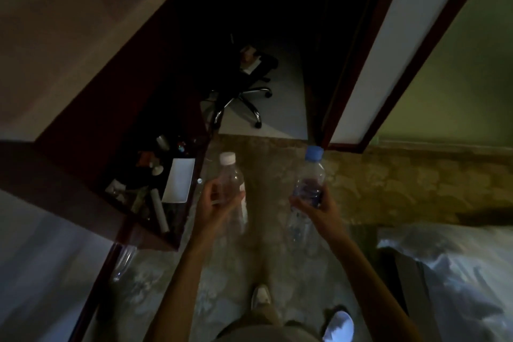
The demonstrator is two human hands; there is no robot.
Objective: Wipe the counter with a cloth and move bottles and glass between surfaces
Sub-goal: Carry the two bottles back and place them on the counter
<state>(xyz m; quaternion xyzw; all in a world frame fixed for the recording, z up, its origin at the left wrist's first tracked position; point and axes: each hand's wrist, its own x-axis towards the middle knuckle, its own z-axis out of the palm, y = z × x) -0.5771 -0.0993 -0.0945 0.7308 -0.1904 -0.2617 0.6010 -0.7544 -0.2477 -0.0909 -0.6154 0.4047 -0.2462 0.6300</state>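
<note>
Head view shows your left hand (215, 198) wrapped around a clear white-capped bottle (231, 175) and your right hand (312, 203) gripping a blue-capped bottle (311, 175), both held upright over the patterned floor (402, 183), just beside the cluttered dark shelf (155, 233).

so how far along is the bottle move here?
Done: nothing visibly set down yet, and no cloth is in view. In hand: the left hand holds the white-capped bottle and the right hand holds the blue-capped bottle, both in the air above the floor, beside the cluttered dark shelf. Left: placing both bottles; wiping can't be judged.
</note>
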